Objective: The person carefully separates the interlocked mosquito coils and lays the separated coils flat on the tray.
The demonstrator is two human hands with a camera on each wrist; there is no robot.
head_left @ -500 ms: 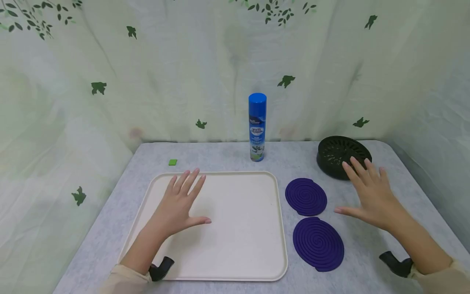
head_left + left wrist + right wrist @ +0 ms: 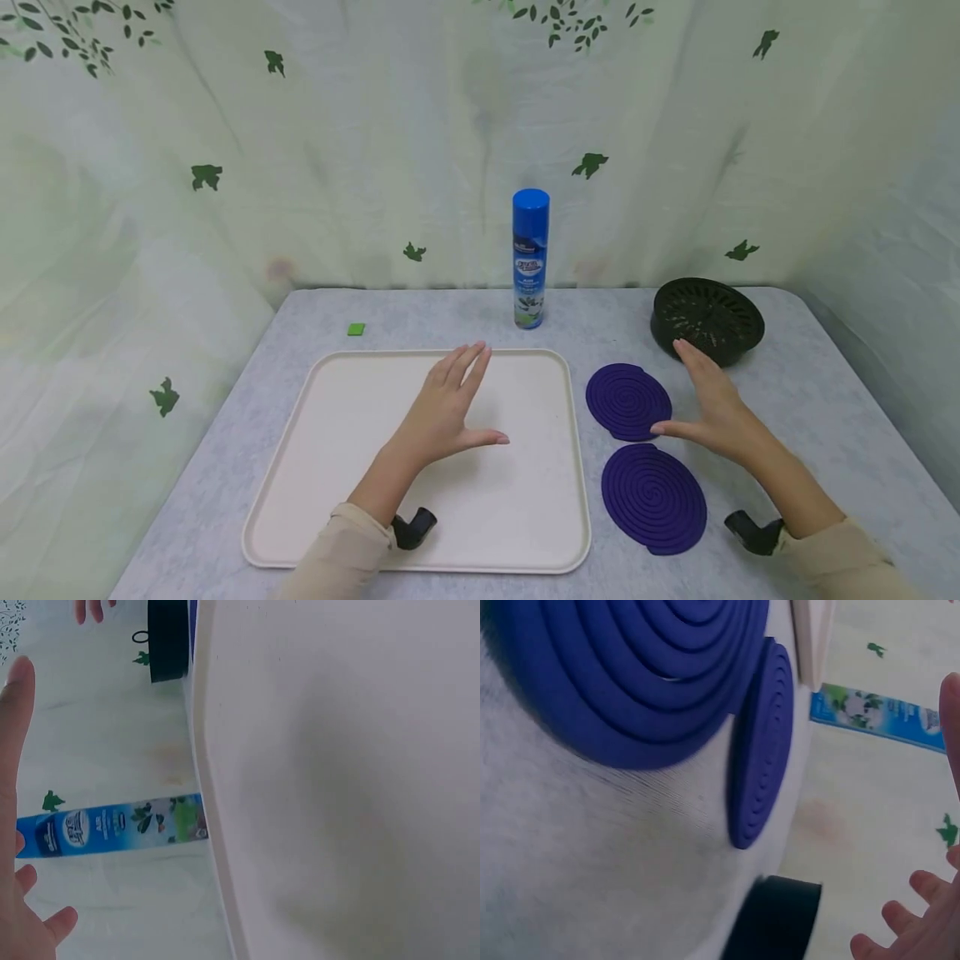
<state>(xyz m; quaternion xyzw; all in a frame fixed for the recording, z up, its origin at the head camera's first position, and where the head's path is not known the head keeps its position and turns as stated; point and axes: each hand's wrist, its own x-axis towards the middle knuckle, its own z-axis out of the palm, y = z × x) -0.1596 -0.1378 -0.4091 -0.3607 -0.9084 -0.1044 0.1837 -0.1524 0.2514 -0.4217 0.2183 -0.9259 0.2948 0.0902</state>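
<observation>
My left hand (image 2: 442, 412) hovers over the white tray (image 2: 337, 533), thumb spread away from its straight fingers, holding nothing. Over the table on the right, my right hand (image 2: 716, 412) is likewise held in the air with thumb and fingers apart. It is nearest to two purple spiral mats, the far mat (image 2: 628, 402) and the near mat (image 2: 654, 498), which lie one in front of the other. Just beyond its fingertips sits a round black slotted basket (image 2: 708, 317). A blue air freshener can (image 2: 529, 267) stands upright behind the tray, and shows in the left wrist view too.
A small green square (image 2: 356, 329) lies at the back left of the grey table (image 2: 442, 312). Behind and beside the table hangs a pale curtain (image 2: 390, 150) with a leaf pattern. Each wrist carries a black camera mount.
Both hands have moved: the left one rightward across the tray, the right one leftward and slightly toward me, clear of the basket. The fingers of each look closer together. The objects have stayed in place.
</observation>
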